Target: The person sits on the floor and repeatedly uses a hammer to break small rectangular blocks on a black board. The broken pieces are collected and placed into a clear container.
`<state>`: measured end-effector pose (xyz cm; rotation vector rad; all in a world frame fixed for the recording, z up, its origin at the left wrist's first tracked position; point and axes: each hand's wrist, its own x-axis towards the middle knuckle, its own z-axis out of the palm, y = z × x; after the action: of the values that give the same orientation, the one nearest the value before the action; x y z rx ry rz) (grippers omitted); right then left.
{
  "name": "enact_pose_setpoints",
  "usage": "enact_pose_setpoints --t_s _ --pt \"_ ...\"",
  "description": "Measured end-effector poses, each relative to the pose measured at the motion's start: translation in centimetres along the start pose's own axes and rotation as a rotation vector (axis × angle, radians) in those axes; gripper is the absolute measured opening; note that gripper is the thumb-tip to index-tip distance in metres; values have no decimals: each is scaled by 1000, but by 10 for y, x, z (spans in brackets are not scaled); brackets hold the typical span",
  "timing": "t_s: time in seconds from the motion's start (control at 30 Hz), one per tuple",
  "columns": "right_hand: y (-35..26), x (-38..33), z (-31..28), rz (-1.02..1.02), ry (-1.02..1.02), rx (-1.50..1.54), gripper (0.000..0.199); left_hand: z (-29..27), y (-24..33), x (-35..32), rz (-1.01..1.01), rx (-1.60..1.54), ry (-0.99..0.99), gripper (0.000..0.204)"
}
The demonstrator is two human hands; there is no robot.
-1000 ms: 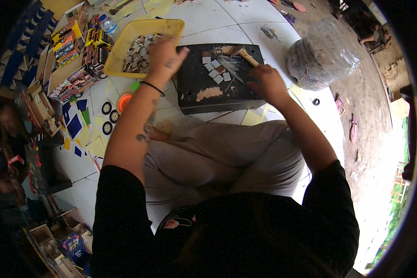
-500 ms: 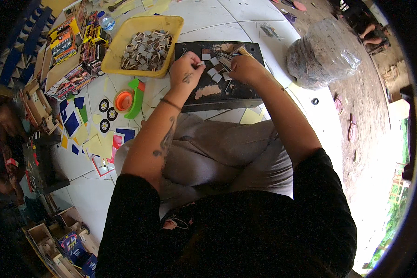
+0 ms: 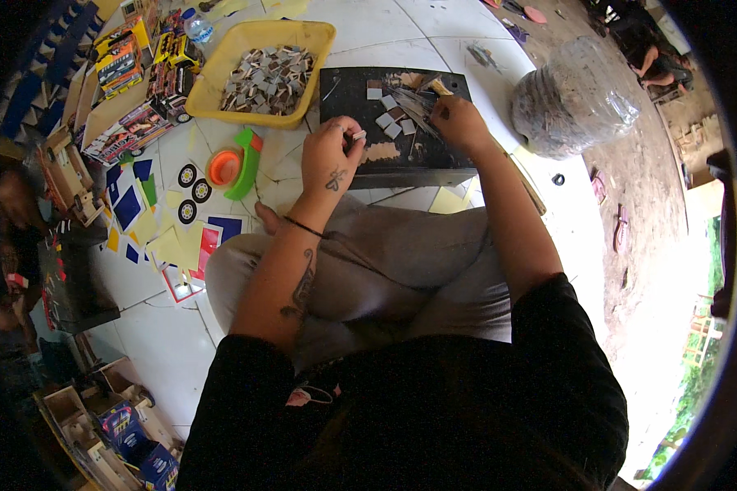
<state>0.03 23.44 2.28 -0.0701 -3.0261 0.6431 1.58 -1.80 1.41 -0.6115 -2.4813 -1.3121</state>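
Note:
Low in front of me is a black box-like bench with worn patches on its top. My left hand is at its near left corner, thumb and fingers pinched on a small pale square piece. Over the right side of the bench is my right hand, fingers curled together at the edge of a pile of thin grey strips; what they hold, if anything, is hidden. Several small grey-faced square pieces lie between the hands. Just beyond the right fingers is a wooden-looking handle.
A yellow tub of similar squares stands behind left. Left are an orange round container, a green piece, three toy wheels and coloured sheets. A plastic-wrapped bundle stands right. Other people are at the edges.
My left hand has come nearer to me along the bench's left side, still pinching the pale piece. My right hand has shifted right, uncovering more strips. The whole view has shifted slightly.

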Motion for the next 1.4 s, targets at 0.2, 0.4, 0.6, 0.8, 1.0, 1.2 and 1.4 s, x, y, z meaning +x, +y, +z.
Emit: enact_pose_setpoints --t_s 0.2,0.4,0.6,0.8,1.0,1.2,1.4 --pt "-6 9 11 -42 -99 -95 23 14 -12 -1 113 77 3 14" --pt "8 5 0 112 -104 266 21 16 -15 -1 137 75 -2 14" --pt "13 7 -4 226 -150 774 22 18 -17 -3 109 55 -28 14" --pt "-25 -7 -3 116 -265 1031 18 17 -17 -3 -26 -19 -47 15" --pt "-66 -16 18 25 -198 908 13 15 -20 -2 -54 -59 -51 14" --pt "-70 -16 31 -22 -126 960 10 17 -24 -1 -5 -59 -38 13" --pt "-71 -14 35 -199 37 757 9 18 -27 -1 25 -37 -38 15"
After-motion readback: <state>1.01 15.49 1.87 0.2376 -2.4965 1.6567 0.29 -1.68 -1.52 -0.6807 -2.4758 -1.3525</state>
